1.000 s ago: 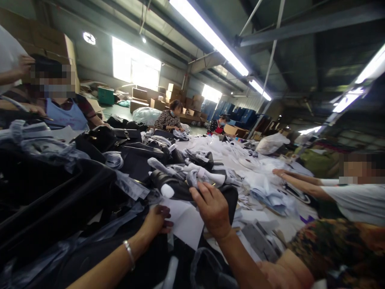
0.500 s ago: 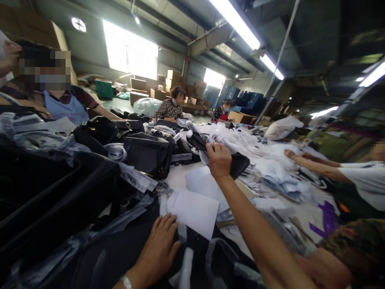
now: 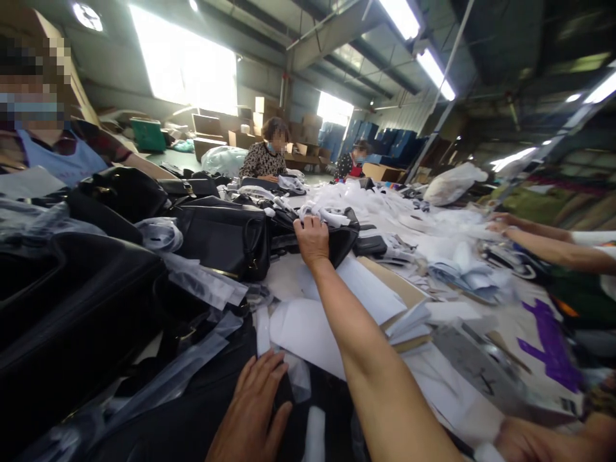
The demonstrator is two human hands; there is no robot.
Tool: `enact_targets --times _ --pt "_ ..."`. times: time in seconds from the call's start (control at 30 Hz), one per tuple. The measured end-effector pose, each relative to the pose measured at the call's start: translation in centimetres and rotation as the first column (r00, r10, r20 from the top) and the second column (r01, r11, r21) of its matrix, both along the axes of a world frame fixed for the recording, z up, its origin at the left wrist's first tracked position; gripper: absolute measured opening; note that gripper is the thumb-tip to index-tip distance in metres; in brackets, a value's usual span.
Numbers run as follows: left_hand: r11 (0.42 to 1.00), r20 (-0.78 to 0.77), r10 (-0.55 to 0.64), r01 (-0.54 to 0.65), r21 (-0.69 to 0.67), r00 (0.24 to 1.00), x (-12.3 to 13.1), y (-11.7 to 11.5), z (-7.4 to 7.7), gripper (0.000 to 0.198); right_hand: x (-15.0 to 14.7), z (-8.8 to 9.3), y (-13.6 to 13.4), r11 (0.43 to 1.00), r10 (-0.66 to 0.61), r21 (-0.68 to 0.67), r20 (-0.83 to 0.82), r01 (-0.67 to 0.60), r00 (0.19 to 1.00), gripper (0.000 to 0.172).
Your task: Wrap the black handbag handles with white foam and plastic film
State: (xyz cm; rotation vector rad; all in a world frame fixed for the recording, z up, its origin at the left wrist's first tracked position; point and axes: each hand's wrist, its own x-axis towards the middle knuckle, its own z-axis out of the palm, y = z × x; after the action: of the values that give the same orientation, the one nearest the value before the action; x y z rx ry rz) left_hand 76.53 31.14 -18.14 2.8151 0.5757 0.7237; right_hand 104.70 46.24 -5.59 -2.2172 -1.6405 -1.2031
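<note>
My right hand (image 3: 314, 239) reaches far forward, its fingers curled over the edge of a black bag (image 3: 344, 244) with white-wrapped straps. Beneath my left hand (image 3: 257, 401), which lies flat with fingers stretched out, is another black bag (image 3: 206, 391). White paper sheets (image 3: 308, 330) lie just beyond the left fingertips and partly under my right forearm. A strip of clear plastic wrap (image 3: 298, 375) sits beside the left fingers.
Black bags (image 3: 216, 237) with plastic-wrapped handles crowd the left side. To the right are a grey box (image 3: 474, 366), purple material (image 3: 553, 346) and white wrapping (image 3: 375, 205). Co-workers sit around the table; one person's hand (image 3: 534, 439) is at the lower right.
My right hand, still gripping the black bag, has moved left and forward, uncovering more papers and cardboard. My left hand stays flat on the near bag. The view has shifted slightly right.
</note>
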Motion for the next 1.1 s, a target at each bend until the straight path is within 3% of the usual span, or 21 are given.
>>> enact_targets --times 0.2,0.3,0.43,0.73,0.9,1.1 --pt "0.999 -0.008 0.004 -0.005 -0.035 1.0 -0.3 0.0 0.5 0.051 0.5 0.5 0.6 0.995 -0.041 0.088 -0.104 0.05 0.994 0.028" --pt "0.995 -0.029 -0.013 0.01 -0.099 0.999 -0.3 -0.2 0.8 0.052 1.6 1.0 1.1 0.976 -0.102 0.173 -0.193 0.136 0.976 0.032" --pt "0.995 -0.011 -0.004 0.003 -0.101 1.0 -0.2 -0.3 0.5 0.052 1.6 0.1 2.1 0.945 -0.172 0.224 -0.276 0.237 0.946 0.032" --pt "0.996 -0.029 -0.022 0.02 -0.082 0.999 -0.3 -0.1 -0.1 0.052 -2.9 -4.5 3.7 0.981 -0.076 0.152 -0.254 0.118 0.964 0.038" --pt "0.994 -0.037 0.002 -0.006 -0.108 0.999 -0.3 0.0 0.2 0.052 -3.5 -5.0 3.0 0.99 -0.043 0.119 -0.224 0.071 0.974 0.045" --pt "0.996 -0.029 -0.001 -0.002 -0.09 1.0 -0.1 0.1 0.0 0.05 -4.0 -4.3 1.4 0.998 -0.038 0.049 -0.232 0.05 0.972 0.05"
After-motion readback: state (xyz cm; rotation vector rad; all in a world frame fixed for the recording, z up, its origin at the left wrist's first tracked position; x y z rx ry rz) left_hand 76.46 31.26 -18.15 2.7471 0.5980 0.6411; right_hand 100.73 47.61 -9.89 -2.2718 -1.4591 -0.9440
